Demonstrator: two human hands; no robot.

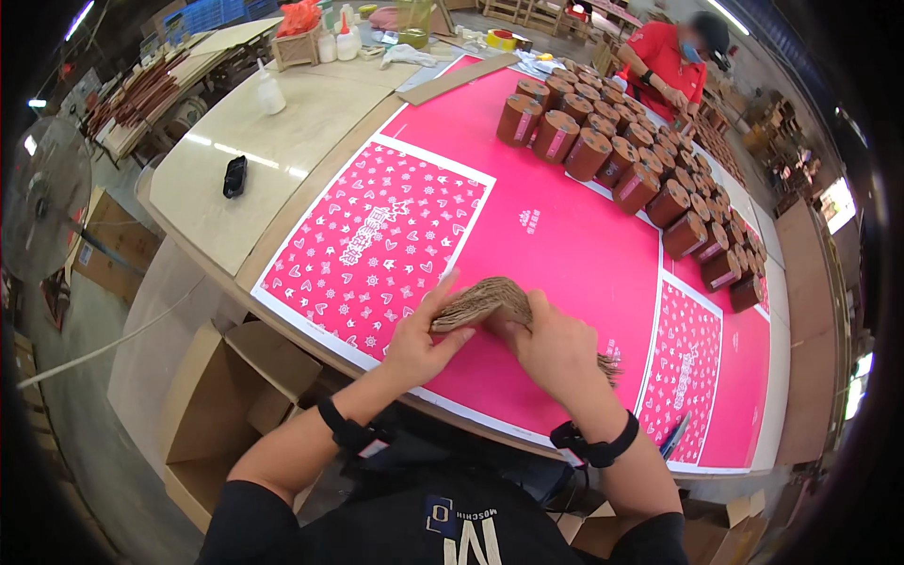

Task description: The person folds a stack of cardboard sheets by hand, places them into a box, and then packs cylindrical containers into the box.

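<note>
Brown stack of thin paper-like strips [485, 298] arches above a bright-pink printed sheet [574, 235], long axis roughly 9-to-4 o'clock; left hand [416, 347] grasps its 9-o'clock end, right hand [557, 353] grips mid-length; neither nearer.

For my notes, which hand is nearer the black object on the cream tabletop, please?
Left: the left hand is lower right of the black object; the right hand, farther right.

Grey floor [85, 424], bright opening [836, 204] (lit tubes [79, 21] overhead).
</note>
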